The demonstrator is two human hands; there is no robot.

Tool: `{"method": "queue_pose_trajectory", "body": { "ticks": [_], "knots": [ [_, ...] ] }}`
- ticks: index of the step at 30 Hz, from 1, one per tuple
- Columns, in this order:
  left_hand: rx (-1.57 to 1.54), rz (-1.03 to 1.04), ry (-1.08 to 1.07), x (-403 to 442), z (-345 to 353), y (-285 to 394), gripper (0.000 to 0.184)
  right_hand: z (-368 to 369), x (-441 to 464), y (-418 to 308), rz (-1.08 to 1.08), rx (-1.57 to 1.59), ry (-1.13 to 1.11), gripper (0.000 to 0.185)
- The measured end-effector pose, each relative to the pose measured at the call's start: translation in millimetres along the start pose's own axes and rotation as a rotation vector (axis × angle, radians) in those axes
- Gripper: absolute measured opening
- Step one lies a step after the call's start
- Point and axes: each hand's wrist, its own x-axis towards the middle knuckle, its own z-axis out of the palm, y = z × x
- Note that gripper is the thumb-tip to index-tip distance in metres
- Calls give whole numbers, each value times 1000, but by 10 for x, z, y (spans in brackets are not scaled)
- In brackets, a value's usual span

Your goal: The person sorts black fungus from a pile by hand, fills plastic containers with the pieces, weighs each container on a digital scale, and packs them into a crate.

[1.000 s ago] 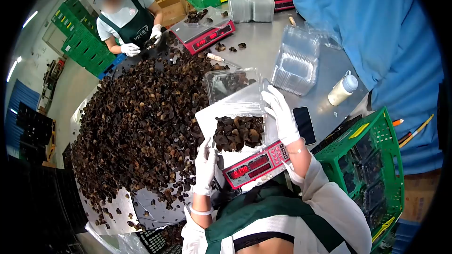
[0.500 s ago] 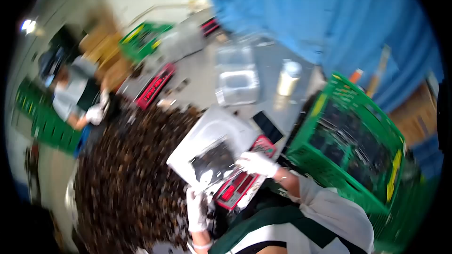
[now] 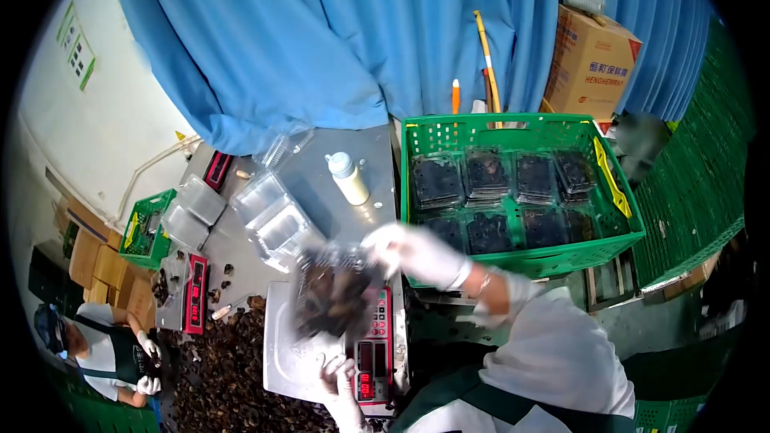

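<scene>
My gloved right hand (image 3: 413, 255) grips the upper right edge of a clear plastic box (image 3: 333, 293) filled with dark brown pieces that look like wood ear mushrooms. Blurred by motion, the box is held up above the white pan (image 3: 281, 353) of a weighing scale. My gloved left hand (image 3: 338, 377) is just below the box, over the pan's near right part; its fingers are loosely bent and apart, with nothing seen in them. Beside that hand glow red digits on the scale's red control panel (image 3: 374, 353).
A large heap of dark pieces (image 3: 224, 377) lies left of the scale. The green crate (image 3: 521, 261) at right holds several filled boxes. Empty clear boxes (image 3: 277, 220) and a capped bottle (image 3: 347, 180) stand behind. A co-worker (image 3: 104, 345) works at far left near another scale (image 3: 195, 293).
The filled box has come up off the scale pan in my right hand, while my left hand has come away from it. My view has turned rightward toward the green crate.
</scene>
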Motion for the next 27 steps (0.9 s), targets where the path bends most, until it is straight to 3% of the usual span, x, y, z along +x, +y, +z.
{"method": "queue_pose_trajectory", "body": {
  "ticks": [1,2,3,5,7,11,12,14,15,18,19,20,23,24,26,27],
  "knots": [
    [42,-15,-48,-15,33,44,42,-244,-9,-334,-145,-232,154,13],
    [84,-27,-94,-28,68,94,43,-486,22,-442,-131,-71,255,15],
    [80,-45,-101,-45,66,89,41,-825,42,-486,-78,-172,311,11],
    [-29,-57,-121,-68,-47,-131,40,-1265,11,-612,-284,-586,463,18],
    [-98,-154,-18,-159,-106,-261,39,-1636,-5,-535,-87,-477,532,16],
    [108,-175,-10,-310,-245,-361,32,-2270,53,99,253,-435,350,15],
    [91,-187,-3,-351,-289,-413,31,-2236,134,177,372,-604,347,22],
    [22,-272,76,-438,-290,-462,29,-2099,369,314,-179,-1325,309,32],
    [35,-283,83,-479,-282,-442,29,-1816,558,141,-232,-1261,260,37],
    [13,-269,136,-554,-257,-514,21,-1050,1185,-33,-284,-1037,-72,22],
    [35,-298,103,-602,-274,-542,29,-777,1407,74,-314,-997,-129,21],
    [68,-346,123,-601,-194,-358,28,-633,1700,427,-454,-1015,-201,21],
    [193,-221,108,-787,-164,-505,30,27,2309,1082,-558,-988,-425,21],
    [213,-227,110,-845,-145,-458,30,240,2398,1217,-540,-1125,-450,24],
    [202,-254,172,-1067,-95,-569,32,542,2553,1633,-774,-1188,-477,29],
    [230,-270,220,-1204,-91,-637,32,651,2597,1802,-738,-1258,-578,28]
  ]
}}
